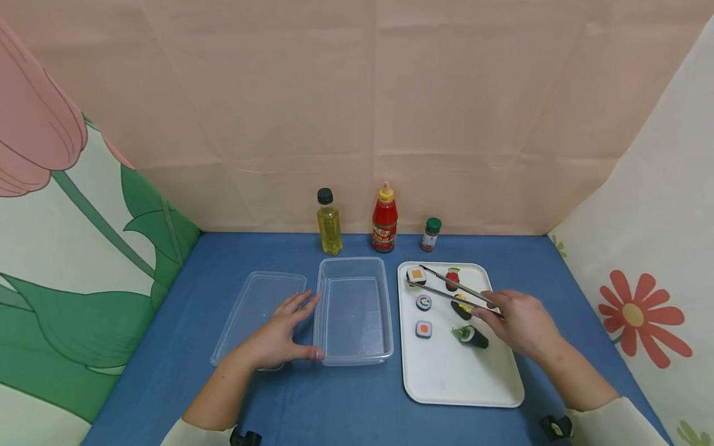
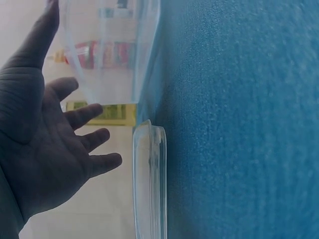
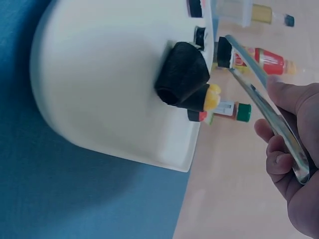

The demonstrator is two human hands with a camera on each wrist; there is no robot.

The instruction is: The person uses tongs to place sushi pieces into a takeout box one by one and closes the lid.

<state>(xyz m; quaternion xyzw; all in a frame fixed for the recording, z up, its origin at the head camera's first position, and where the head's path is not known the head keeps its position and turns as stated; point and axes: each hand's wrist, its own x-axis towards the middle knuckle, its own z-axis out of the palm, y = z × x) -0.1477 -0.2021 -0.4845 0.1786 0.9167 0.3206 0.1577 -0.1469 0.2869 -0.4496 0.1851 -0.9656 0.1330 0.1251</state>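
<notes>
My right hand [image 1: 521, 323] grips a pair of metal tongs [image 3: 271, 117], its fingers curled round them. The spread tips reach either side of a square sushi roll [image 1: 415, 274] with a yellow-orange centre, at the far left of the white tray [image 1: 446, 378]. Below it lie a small round roll [image 1: 424, 302] and an orange-centred piece [image 1: 424, 329]. To their right are a red-topped piece [image 1: 451, 280], a yellow-topped piece [image 1: 462, 310] and a dark hand roll [image 1: 474, 337]. My left hand [image 1: 279, 334], fingers spread, is at the left side of a clear plastic container [image 1: 357, 359].
A clear lid [image 1: 240, 316] lies left of the container, partly behind my left hand. Along the back stand an oil bottle [image 1: 330, 226], a red sauce bottle [image 1: 385, 220] and a small green-capped jar [image 1: 430, 235]. A blue cloth [image 1: 323, 409] covers the table.
</notes>
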